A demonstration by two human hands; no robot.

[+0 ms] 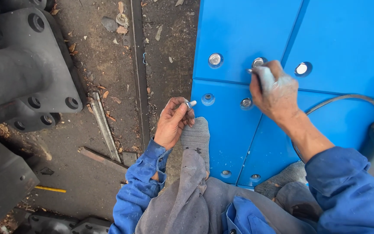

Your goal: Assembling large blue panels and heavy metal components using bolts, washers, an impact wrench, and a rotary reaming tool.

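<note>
Blue panels (338, 39): seven bolt holes (215, 60).

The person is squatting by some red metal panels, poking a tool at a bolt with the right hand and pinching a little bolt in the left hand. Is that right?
Not quite: the metal panels are blue, not red, as the head view shows. The rest holds. The right hand presses a slim tool at a bolt on the panel, and the left hand pinches a little bolt in its fingertips.

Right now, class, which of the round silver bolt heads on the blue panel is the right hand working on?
The bolt head just above the right hand, middle of the top three. The hand's thin tool reaches to it; the other bolt heads sit clear of the hand.
</note>
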